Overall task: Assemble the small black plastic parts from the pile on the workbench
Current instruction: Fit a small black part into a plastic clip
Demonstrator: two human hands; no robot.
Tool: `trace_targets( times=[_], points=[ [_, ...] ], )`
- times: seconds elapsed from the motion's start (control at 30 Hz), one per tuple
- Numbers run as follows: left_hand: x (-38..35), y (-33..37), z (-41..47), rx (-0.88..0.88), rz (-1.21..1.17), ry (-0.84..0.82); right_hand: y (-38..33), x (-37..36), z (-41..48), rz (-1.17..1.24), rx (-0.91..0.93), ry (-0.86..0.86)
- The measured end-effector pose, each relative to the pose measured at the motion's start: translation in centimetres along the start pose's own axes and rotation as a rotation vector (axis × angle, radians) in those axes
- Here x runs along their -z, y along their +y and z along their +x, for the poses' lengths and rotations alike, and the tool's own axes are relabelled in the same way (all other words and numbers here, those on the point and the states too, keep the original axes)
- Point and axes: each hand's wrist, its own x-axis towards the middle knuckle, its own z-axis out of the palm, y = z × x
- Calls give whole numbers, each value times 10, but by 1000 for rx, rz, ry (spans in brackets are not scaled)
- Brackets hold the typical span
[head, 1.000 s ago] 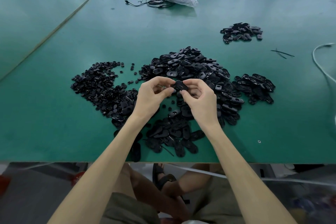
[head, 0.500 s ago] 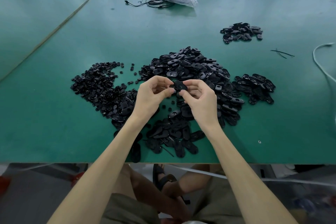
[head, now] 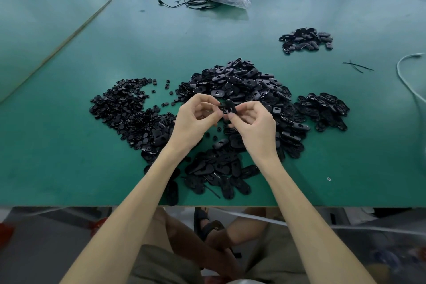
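A black oval part [head: 229, 106] is being pinched between the left hand [head: 193, 120] and right hand [head: 253, 124] above the main pile of oval shells [head: 242, 83]; smaller round pieces [head: 124, 110] are lying heaped leftward.

Soft, even light leaves faint shadows under the left hand [head: 193, 120] and right hand [head: 254, 123]. Beyond them the workbench [head: 69, 157] bows; behind the wrists, dim blur.

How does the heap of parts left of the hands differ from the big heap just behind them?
The left heap holds small, roundish pieces; the centre heap holds larger oval shells, many with a hole. The left heap lies spread thin and flat; the centre heap is mounded higher. Both are black plastic, lying loose on the green workbench.
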Motion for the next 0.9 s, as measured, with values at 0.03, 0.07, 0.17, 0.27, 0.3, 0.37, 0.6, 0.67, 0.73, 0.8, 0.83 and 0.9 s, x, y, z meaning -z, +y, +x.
trace_targets(
  times=[0.03,0.07,0.17,0.27,0.3,0.37,0.6,0.67,0.73,0.8,0.83,0.9],
  points=[
    [-1,0,0,-5,6,-7,0,0,0,2,2,1],
    [-1,1,0,-13,17,-17,-1,0,0,8,1,3],
    [-2,1,0,-23,47,-32,-2,1,-1,20,-14,5],
    [-2,2,0,-6,33,-17,-3,1,-2,8,-16,-10],
    [-2,2,0,0,32,-8,-3,1,-2,9,-16,-14],
    [-2,1,2,10,34,1,-3,1,-1,10,-15,-20],
    [-2,-2,3,-28,29,-23,-3,2,0,-77,22,1],
    [-2,-2,2,-55,31,-33,-2,1,0,-71,13,-27],
    [-1,-3,2,-66,25,-43,-2,0,-1,-74,7,-69],
    [-1,-3,2,-63,11,-52,-2,-1,-2,-68,3,-91],
    [-1,-3,2,-59,8,-56,-2,0,-2,-61,0,-91],
    [-2,-4,2,-52,9,-64,-3,0,-2,-42,-2,-82]
  ],
)
